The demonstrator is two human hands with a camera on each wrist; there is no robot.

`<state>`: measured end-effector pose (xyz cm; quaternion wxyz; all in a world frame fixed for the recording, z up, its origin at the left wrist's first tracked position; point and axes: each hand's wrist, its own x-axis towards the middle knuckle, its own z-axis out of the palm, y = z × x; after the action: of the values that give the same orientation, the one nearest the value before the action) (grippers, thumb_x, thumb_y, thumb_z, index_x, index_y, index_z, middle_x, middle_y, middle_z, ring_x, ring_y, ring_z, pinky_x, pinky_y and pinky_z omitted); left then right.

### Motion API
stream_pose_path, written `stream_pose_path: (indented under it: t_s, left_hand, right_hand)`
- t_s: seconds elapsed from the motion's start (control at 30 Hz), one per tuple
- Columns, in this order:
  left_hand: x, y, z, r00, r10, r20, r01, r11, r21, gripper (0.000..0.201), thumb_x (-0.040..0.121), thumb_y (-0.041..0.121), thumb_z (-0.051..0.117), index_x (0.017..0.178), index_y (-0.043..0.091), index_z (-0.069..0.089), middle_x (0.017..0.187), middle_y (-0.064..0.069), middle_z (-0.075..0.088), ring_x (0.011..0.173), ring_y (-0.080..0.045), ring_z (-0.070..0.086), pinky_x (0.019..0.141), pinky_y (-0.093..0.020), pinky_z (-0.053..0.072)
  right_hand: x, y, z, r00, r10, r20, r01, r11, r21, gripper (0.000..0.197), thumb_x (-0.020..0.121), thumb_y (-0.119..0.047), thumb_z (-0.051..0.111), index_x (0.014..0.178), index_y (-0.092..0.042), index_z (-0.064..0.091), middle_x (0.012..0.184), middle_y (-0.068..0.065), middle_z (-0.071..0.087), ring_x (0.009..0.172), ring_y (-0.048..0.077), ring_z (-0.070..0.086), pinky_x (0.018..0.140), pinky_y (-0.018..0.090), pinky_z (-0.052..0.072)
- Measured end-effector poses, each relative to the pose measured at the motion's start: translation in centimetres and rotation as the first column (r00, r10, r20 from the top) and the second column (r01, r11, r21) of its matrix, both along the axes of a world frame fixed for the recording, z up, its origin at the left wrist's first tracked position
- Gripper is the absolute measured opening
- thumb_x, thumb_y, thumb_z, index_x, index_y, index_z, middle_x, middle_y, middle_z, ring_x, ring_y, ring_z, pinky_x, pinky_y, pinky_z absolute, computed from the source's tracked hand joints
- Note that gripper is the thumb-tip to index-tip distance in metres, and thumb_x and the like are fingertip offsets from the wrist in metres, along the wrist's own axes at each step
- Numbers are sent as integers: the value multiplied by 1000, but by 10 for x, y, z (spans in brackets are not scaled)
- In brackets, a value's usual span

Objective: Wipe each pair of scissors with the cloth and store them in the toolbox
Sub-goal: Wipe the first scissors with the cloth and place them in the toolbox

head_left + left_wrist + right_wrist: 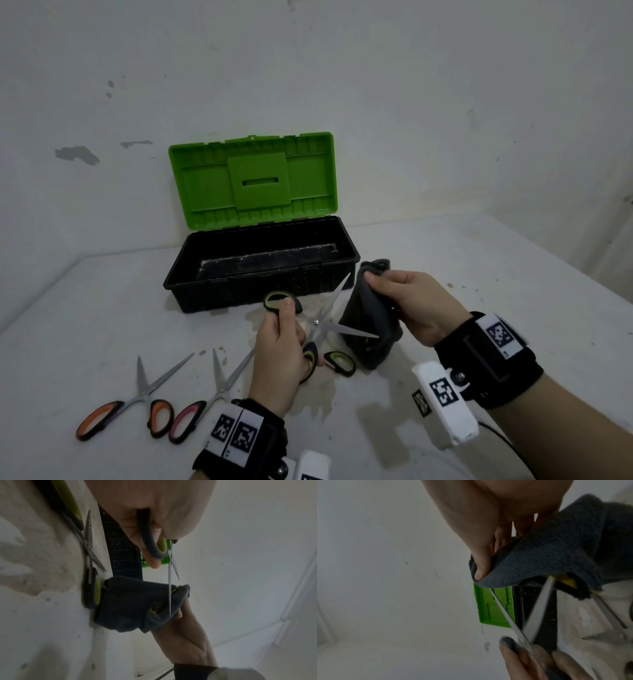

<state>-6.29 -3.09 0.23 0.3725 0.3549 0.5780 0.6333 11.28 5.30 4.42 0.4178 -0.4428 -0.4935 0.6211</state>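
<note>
Scissors (322, 322) held open, blade against cloth (368, 318).

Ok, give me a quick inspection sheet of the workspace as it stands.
Surface: white table, stained and blotchy near the hands.
Toolbox: open, green lid up; no scissors seen inside.
Held scissors: green-handled, blades spread, one tip against the cloth.
Cloth: dark grey, bunched, lower end on the table.
Other scissors: orange pair and pink pair lie on the table at left; another green-handled pair lies under the hands.
Clutter: nothing seen.
Left hand: grips the held scissors by the handles.
Right hand: holds the cloth.
Cables: a dark cable by the right wrist.
Surroundings: scuffed white wall.
</note>
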Motion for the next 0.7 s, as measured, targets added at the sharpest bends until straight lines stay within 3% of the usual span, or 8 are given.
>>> stream_pose_path:
  t_s: [0.1,0.17,0.27,0.4,0.5,0.57,0.7]
  left_hand:
    - [4,5,3,1000,10,-17,-10,1000,-6,45,104,43,41,72,12,41,48,10,33,41,-10,36,49,-46,55]
    - [5,8,3,1000,14,-10,-14,1000,5,44,104,44,41,73,13,42,49,10,34,41,-11,35,49,-39,49]
    - [5,10,6,998,27,-50,-26,999,28,42,104,43,41,78,11,44,52,7,34,39,-9,30,38,-24,31]
    - [6,9,8,999,-34,-35,35,999,12,37,105,39,41,83,10,46,55,4,34,40,-9,31,34,-22,36]
    - [8,6,9,995,-94,-31,93,996,-5,34,105,38,39,85,12,47,58,3,33,41,-8,31,35,-21,38]
    - [7,4,9,994,-111,-19,111,994,-14,33,105,38,39,86,12,48,58,4,32,39,-6,30,33,-18,33]
    - [3,7,3,991,-116,-63,116,993,-7,34,105,41,39,84,15,49,56,7,32,41,-7,28,37,-20,28]
  right_hand:
    - [-10,-8,-5,995,86,47,-88,995,46,11,86,-16,72,78,-8,74,67,0,69,60,8,61,53,18,42]
    - [-16,-10,-7,991,130,20,-131,991,35,9,83,-13,73,78,-6,74,71,5,71,64,10,65,55,17,48]
    - [-20,-9,-8,982,186,30,-187,982,8,12,80,-13,75,86,-3,76,84,14,73,72,18,69,63,23,54]
    - [-24,-10,-8,963,251,92,-247,967,-56,7,80,-12,76,81,-5,75,79,11,73,68,16,68,63,21,54]
    - [-26,-10,-11,951,288,111,-277,956,-99,31,79,-13,78,103,6,71,101,22,73,85,25,69,81,30,58]
    - [-28,-11,-12,953,292,83,-283,953,-108,34,80,-12,77,107,7,69,108,26,70,90,29,68,88,36,57]
    - [-29,-10,-16,965,261,21,-256,959,-122,37,83,-14,74,110,10,67,103,25,70,82,27,68,72,30,59]
